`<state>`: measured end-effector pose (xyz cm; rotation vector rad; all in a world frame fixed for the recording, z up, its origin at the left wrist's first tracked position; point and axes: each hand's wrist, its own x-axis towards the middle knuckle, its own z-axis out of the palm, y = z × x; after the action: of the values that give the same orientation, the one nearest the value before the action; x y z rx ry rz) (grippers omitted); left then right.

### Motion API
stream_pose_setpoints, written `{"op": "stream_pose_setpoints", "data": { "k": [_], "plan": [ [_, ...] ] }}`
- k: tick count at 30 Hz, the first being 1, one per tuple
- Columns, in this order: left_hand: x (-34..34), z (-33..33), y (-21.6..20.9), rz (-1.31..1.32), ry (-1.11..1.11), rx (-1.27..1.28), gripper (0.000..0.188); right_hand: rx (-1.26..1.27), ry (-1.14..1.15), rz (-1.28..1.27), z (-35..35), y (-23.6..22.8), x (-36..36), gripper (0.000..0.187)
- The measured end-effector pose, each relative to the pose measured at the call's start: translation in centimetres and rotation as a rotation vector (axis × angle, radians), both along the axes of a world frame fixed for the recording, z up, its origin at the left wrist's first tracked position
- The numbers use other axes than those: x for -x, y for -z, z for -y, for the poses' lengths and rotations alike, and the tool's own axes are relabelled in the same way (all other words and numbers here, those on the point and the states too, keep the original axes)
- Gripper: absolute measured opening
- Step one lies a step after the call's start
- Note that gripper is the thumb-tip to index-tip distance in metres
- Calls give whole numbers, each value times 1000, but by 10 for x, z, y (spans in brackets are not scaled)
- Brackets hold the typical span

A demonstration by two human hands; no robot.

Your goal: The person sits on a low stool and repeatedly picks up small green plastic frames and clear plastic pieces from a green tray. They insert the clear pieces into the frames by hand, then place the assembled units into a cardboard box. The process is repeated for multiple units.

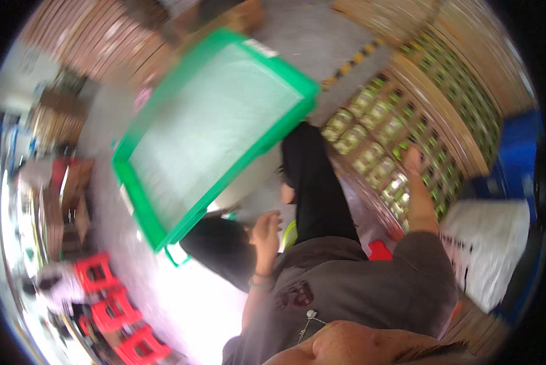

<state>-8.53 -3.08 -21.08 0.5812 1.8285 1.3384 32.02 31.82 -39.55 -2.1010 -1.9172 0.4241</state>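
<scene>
My right hand (413, 159) reaches down to a cardboard carton (353, 166) of small yellow-green containers (370, 159) set in rows with dividers. It touches or hovers just above one of them; blur hides its fingers, so a grip cannot be made out. My left hand (266, 237) is raised in front of my body, over my lap. Its fingers are loosely bent and apart, with nothing in them. Ahead of my knees, to the left, is a large green plastic tray (140, 204) with a pale, see-through-looking base; nothing distinct lies in it.
Another carton (446, 121) of similar containers adjoins on the far right. A blue bin (519, 158) and a white sack (489, 249) are at right. Red stools (116, 308) line the lower left, near another person (60, 289). Stacked cardboard (96, 42) stands at the back.
</scene>
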Motion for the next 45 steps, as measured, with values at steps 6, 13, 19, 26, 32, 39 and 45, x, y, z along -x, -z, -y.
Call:
{"op": "stream_pose_setpoints", "data": {
  "k": [6,13,19,26,32,39,45],
  "plan": [
    [10,5,-30,-53,33,-114,27,-319,-124,-297,26,-62,15,39],
    [23,10,-92,-659,226,-402,72,789,-1247,-716,124,-265,235,32],
    [35,58,-86,-244,268,-394,45,1159,-1878,-338,177,-354,391,23],
    [29,98,-58,208,-291,-389,23,-233,-1829,-409,186,-301,638,23],
    [34,120,-38,190,-377,-434,24,-445,-1985,-187,191,-240,716,23],
    [32,124,-22,79,-461,-455,20,-477,-2036,210,147,-254,670,49],
    [28,105,-29,-79,-563,-595,25,-437,-1914,371,113,-253,617,52]
  ]
}}
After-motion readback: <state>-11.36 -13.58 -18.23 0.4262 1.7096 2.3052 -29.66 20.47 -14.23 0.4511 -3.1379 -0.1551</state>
